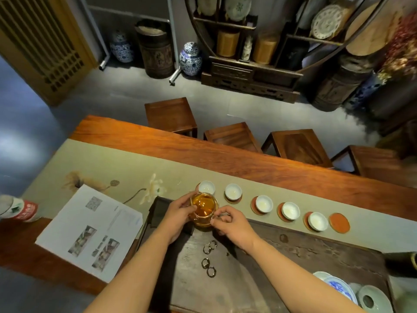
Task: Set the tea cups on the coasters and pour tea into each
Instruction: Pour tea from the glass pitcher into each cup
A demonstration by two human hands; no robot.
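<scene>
Wooden stools (228, 135) line the far side of a long desk (225, 159) in a tea room, a curved display shelf (248, 53) behind. Both forearms reach forward over a dark tea tray (316, 251). At its far left corner the left hand (177, 211) curls around the side of a glass pitcher (204, 208) of amber tea, while the right hand (228, 222) pinches its handle. Five white tea cups (262, 204) sit in a row on a pale runner (112, 163); four plainly rest on red coasters (339, 223), and the rightmost coaster is bare. Printed papers (90, 231) lie at left.
</scene>
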